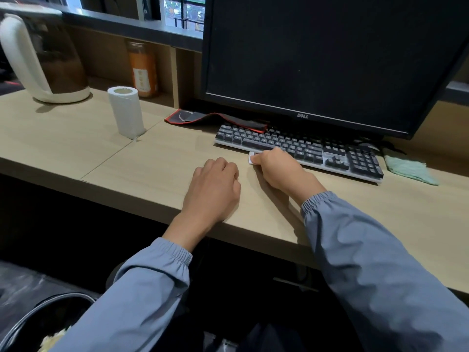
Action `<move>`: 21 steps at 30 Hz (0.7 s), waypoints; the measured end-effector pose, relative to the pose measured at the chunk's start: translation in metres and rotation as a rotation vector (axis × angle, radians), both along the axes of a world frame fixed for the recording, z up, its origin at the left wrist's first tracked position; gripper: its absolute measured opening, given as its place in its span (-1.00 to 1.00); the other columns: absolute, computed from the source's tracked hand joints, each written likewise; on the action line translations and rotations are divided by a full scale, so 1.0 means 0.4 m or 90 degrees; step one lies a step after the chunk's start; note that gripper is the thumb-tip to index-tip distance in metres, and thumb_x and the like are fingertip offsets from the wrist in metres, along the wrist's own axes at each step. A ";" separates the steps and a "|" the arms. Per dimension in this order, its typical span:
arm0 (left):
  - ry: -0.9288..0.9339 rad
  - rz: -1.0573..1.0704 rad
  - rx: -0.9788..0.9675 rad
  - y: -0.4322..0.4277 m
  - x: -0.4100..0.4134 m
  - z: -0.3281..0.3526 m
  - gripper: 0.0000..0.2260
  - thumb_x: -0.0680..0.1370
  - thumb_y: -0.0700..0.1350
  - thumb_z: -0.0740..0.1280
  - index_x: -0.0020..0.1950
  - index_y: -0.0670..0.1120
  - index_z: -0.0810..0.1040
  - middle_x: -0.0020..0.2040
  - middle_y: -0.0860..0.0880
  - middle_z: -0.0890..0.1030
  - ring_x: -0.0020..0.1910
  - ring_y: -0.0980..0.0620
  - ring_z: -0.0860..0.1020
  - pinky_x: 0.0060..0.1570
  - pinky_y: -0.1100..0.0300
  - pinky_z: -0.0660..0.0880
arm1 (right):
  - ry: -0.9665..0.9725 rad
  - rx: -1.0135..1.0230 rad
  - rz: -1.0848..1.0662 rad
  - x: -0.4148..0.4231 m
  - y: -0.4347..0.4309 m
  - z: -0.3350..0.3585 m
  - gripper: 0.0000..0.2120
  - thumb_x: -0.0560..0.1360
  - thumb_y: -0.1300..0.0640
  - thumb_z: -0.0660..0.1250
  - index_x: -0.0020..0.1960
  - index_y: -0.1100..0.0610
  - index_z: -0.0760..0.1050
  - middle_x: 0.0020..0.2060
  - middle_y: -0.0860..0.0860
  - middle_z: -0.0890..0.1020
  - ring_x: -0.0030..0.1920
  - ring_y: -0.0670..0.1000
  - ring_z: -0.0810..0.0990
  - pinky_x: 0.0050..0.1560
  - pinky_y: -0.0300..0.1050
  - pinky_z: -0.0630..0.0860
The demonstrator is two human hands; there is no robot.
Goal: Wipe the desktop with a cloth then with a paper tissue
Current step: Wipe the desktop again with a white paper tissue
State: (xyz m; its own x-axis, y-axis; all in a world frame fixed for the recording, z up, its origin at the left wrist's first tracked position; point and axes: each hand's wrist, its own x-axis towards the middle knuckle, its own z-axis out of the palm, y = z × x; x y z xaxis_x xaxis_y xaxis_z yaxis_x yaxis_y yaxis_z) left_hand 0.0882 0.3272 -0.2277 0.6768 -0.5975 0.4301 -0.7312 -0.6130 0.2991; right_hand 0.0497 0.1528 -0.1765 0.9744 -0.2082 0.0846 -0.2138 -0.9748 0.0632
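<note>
My right hand [276,168] holds a small folded white paper tissue [252,158] pressed on the wooden desktop [157,158], right at the front edge of the keyboard. My left hand [215,186] rests on the desktop beside it with its fingers curled under and nothing in it. A pale green cloth [408,168] lies crumpled on the desktop to the right of the keyboard, apart from both hands. A roll of white paper tissue [126,111] stands upright at the back left.
A black keyboard [299,148] lies under a dark monitor [317,59], with a black and red mouse mat [215,119] tucked behind it. A white kettle [40,59] and an orange bottle [142,69] stand at the back left. A bin [38,323] sits below the desk.
</note>
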 end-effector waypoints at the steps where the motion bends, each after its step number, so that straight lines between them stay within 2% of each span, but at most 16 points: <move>1: 0.003 -0.003 0.000 0.000 0.000 0.001 -0.79 0.64 -0.08 0.17 0.19 -0.04 0.55 0.16 0.01 0.54 0.15 -0.03 0.44 0.17 0.02 0.37 | -0.007 -0.002 -0.001 -0.007 -0.002 -0.003 -0.57 0.61 0.37 0.06 0.37 0.06 0.46 -0.12 0.11 0.51 -0.18 0.15 0.49 -0.16 -0.05 0.39; 5: 0.008 -0.010 0.002 0.005 0.001 0.004 -0.78 0.64 -0.08 0.17 0.20 -0.03 0.55 0.17 0.01 0.54 0.16 -0.03 0.43 0.19 0.03 0.37 | -0.018 0.003 -0.002 -0.058 -0.030 -0.008 -0.49 0.63 0.34 0.03 0.47 -0.04 0.39 0.01 0.19 0.58 -0.08 0.23 0.59 -0.13 -0.05 0.38; 11: 0.007 -0.014 0.009 0.003 0.000 0.003 -0.77 0.65 -0.08 0.16 0.21 -0.03 0.54 0.18 0.01 0.53 0.15 -0.04 0.43 0.19 0.01 0.36 | -0.009 0.005 -0.057 -0.142 -0.086 0.001 -0.42 0.62 0.38 0.04 0.50 -0.10 0.37 0.09 0.23 0.62 0.01 0.24 0.61 -0.07 -0.04 0.42; 14: 0.008 -0.015 0.010 0.004 -0.004 0.006 -0.77 0.65 -0.09 0.16 0.21 -0.04 0.55 0.18 0.00 0.53 0.16 -0.05 0.43 0.20 0.00 0.36 | -0.024 0.000 -0.062 -0.146 -0.067 0.003 -0.47 0.62 0.37 0.05 0.45 -0.04 0.44 0.05 0.24 0.62 -0.01 0.24 0.60 -0.08 -0.01 0.46; 18: 0.007 -0.015 0.015 0.002 -0.006 0.007 -0.77 0.65 -0.08 0.15 0.22 -0.04 0.54 0.18 -0.01 0.53 0.17 -0.06 0.43 0.21 -0.01 0.37 | -0.035 -0.027 -0.039 -0.179 -0.022 0.012 -0.55 0.64 0.34 0.05 0.43 0.05 0.46 0.12 0.20 0.62 0.06 0.21 0.58 0.02 0.02 0.48; 21: 0.007 -0.012 0.018 0.002 -0.007 0.006 -0.77 0.65 -0.08 0.15 0.21 -0.04 0.54 0.18 -0.01 0.53 0.16 -0.06 0.43 0.20 -0.01 0.37 | -0.045 -0.013 -0.008 -0.238 0.019 0.012 -0.64 0.68 0.24 0.06 0.34 0.05 0.51 0.05 0.15 0.63 -0.06 0.14 0.57 -0.06 -0.02 0.46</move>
